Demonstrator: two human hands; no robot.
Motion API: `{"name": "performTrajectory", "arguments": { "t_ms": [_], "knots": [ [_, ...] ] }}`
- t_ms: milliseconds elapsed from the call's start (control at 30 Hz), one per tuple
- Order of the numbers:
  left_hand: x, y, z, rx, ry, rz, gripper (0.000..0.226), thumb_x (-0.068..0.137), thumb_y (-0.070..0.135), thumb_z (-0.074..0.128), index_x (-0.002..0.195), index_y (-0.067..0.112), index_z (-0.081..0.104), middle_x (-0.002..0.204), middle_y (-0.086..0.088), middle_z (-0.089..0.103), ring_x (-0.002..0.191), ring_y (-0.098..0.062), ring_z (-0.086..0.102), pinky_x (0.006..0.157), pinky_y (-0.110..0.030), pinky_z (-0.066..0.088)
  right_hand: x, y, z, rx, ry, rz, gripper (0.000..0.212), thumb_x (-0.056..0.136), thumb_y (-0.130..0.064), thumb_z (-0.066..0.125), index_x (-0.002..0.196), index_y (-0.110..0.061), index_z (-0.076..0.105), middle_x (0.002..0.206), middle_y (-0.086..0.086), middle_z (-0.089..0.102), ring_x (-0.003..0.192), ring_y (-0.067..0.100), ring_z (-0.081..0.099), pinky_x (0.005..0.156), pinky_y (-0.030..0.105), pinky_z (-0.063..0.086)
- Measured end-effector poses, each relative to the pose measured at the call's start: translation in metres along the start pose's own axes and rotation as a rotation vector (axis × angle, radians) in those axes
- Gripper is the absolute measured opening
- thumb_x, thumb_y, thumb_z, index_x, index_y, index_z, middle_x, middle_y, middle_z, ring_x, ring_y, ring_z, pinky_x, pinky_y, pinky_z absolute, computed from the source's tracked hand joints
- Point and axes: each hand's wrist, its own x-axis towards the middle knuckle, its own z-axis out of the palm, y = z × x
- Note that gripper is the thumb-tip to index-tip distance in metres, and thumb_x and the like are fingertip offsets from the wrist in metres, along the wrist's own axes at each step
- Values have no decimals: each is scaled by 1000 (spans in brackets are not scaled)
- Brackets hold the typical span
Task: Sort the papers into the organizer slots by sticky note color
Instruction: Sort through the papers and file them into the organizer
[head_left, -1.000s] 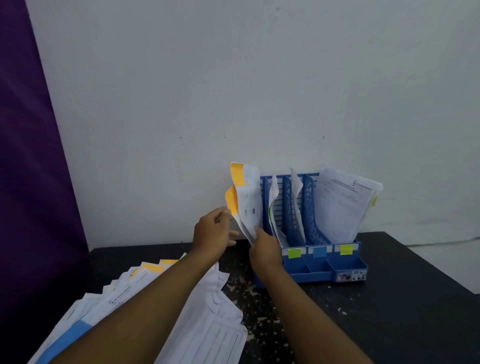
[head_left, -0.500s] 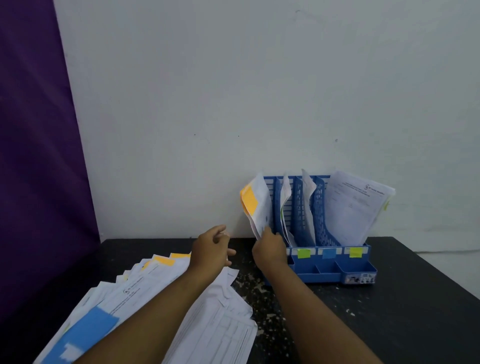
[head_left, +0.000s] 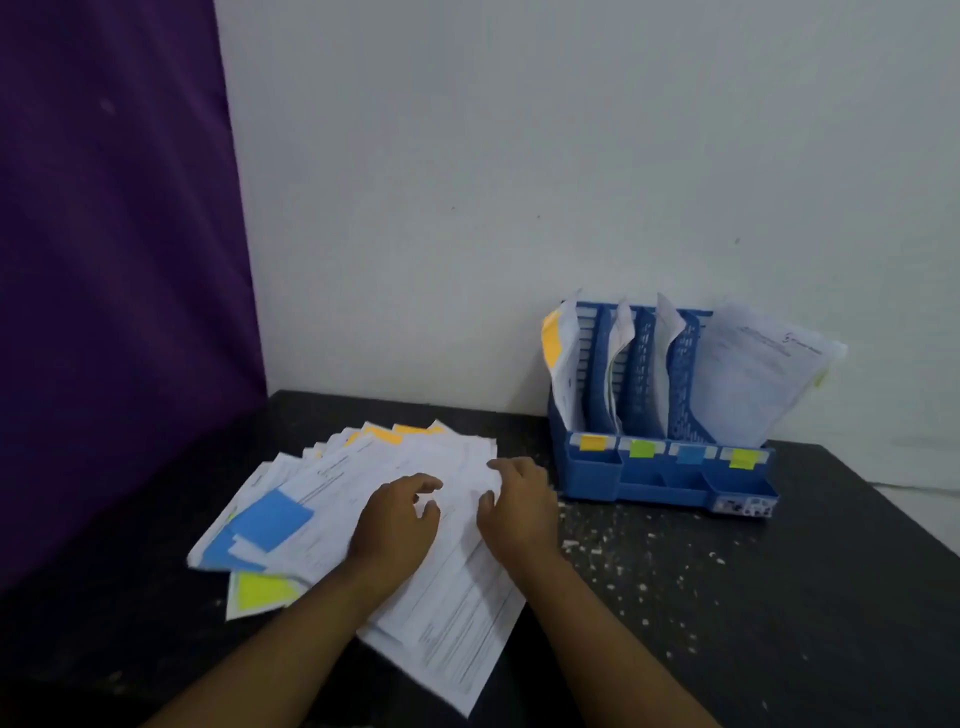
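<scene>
Dark tabletop (head_left: 727, 597) separates my right hand (head_left: 519, 514) from the organizer (head_left: 665, 480). My left hand (head_left: 400, 519) rests loose on the paper pile (head_left: 452, 613); I cannot tell the right's grip.

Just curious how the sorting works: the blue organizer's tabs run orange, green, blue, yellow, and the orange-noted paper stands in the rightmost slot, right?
Not quite. The head view shows the orange-noted paper in the leftmost slot of the blue organizer, behind the orange tab. The tab order is right.

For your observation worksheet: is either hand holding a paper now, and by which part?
Nothing is lifted. The left hand rests on the paper pile; the right hand touches the far corner of the top sheet, but a pinch cannot be told.
</scene>
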Motion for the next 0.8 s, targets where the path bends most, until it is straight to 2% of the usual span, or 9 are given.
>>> {"name": "performTrajectory", "arguments": {
  "t_ms": [67,167,300,433,500,633,700,800],
  "knots": [
    [-20,-26,-9,54,-3,-27,26,101,25,67,126,32,70,134,6,69,124,-16,63,109,-30,47,-25,-13,13,32,-111,-39,48,97,-34,60,144,-28,58,148,-3,54,138,19,46,117,37,37],
    [-39,-54,-26,165,28,-41,27,99,28,67,125,34,69,131,7,69,125,-16,61,111,-36,47,-51,-32,27,50,-234,-103,53,99,-49,54,150,-33,52,157,-6,48,147,17,39,124,44,29],
    [-50,-79,-59,278,147,-108,36,96,25,68,132,27,69,128,-2,69,125,-26,57,107,-47,45,-77,-43,35,-35,-382,-107,62,102,-60,41,158,-34,39,170,-4,29,158,20,19,129,54,9],
    [-53,-104,-88,396,217,-230,56,97,35,68,149,17,55,146,-8,58,137,-33,47,111,-55,41,-84,-43,33,-82,-420,-99,63,104,-63,33,160,-35,35,173,-6,22,161,18,10,129,56,-3],
    [-52,-110,-94,368,231,-308,62,98,41,67,152,16,49,153,-9,50,141,-34,43,112,-56,40,-84,-43,30,-89,-428,-93,63,103,-64,33,160,-37,35,172,-7,22,161,17,10,129,56,-3],
    [-55,-109,-96,213,406,-323,47,96,42,71,134,18,56,140,-12,54,127,-34,51,101,-56,50,-91,-43,25,-43,-383,-72,59,102,-62,40,155,-37,45,169,-9,32,159,14,19,130,53,1],
    [-57,-107,-98,141,472,-343,47,99,45,66,134,16,55,138,-13,56,125,-34,53,100,-54,51,-95,-42,23,-15,-344,-58,53,102,-58,44,149,-36,52,164,-10,40,155,13,26,129,51,6],
    [-53,-112,-100,168,403,-443,53,106,52,49,144,15,55,145,-14,55,132,-35,52,106,-54,48,-97,-44,19,7,-264,-67,39,101,-47,51,135,-32,66,148,-12,58,143,12,44,125,48,21]
  ]
}}
